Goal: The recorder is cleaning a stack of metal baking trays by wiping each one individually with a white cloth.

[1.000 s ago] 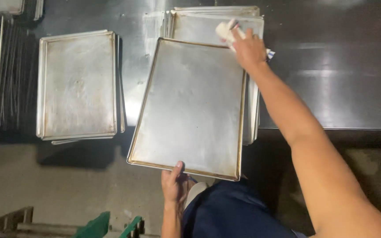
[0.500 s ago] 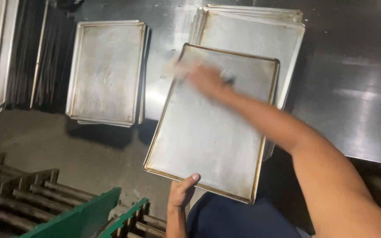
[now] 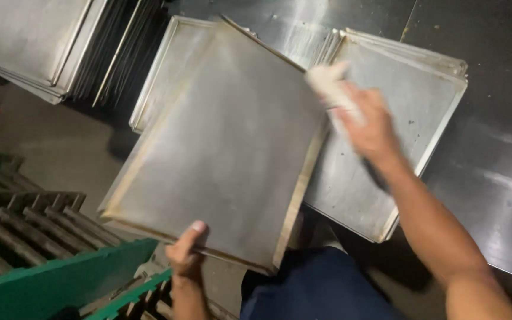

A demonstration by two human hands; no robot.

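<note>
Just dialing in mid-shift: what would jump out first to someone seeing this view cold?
The big metal baking tray fills the middle, tilted, with the left hand gripping its near edge. At its upper right corner the right hand, blurred, holds a pale cloth. Behind that lies a stack of trays on the steel table, and a green crate sits lower left.
</note>
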